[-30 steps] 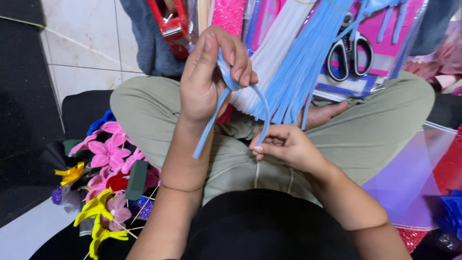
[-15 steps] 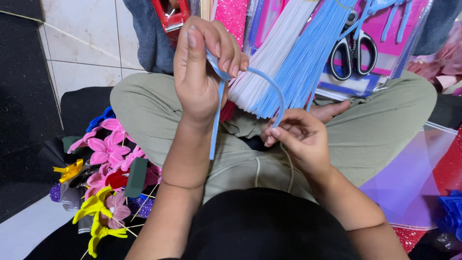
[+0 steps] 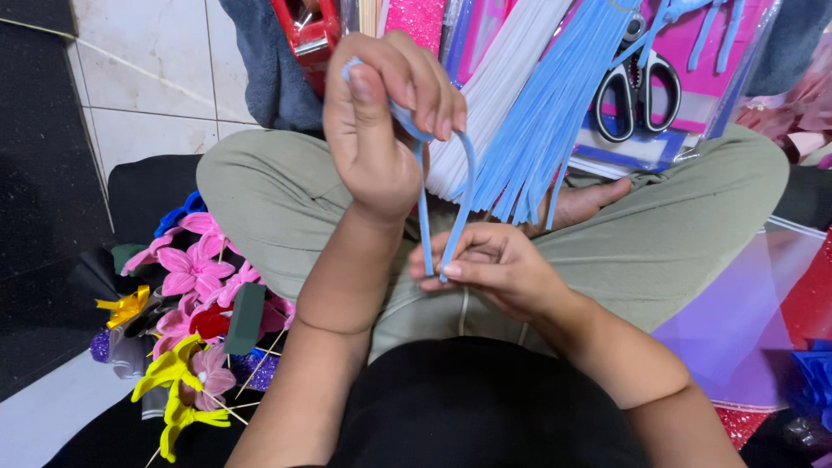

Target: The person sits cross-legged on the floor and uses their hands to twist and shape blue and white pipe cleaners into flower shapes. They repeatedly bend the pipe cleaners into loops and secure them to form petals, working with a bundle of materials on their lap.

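blue strip [image 3: 468,186] at frame centre is bent into a loop: left hand [image 3: 381,121] pinches its top, right hand [image 3: 494,269] pinches both ends together. finished paper flowers [image 3: 195,277] lie lower left; many loose strips [image 3: 542,113] remain uncut above.

There is one view only, from a camera on the person's head; it looks steeply down over the chest onto the crossed legs and lap, so no second view shares any part of the scene; it sits close, the left hand [image 3: 390,130] raised high and large in the middle, the right hand [image 3: 494,269] just below it and nearer the body; beyond the hands, at the top edge, lie scissors [image 3: 637,82]; out to the left of the hands, low in the frame, are paper flowers [image 3: 195,295] on the floor [image 3: 147,87].
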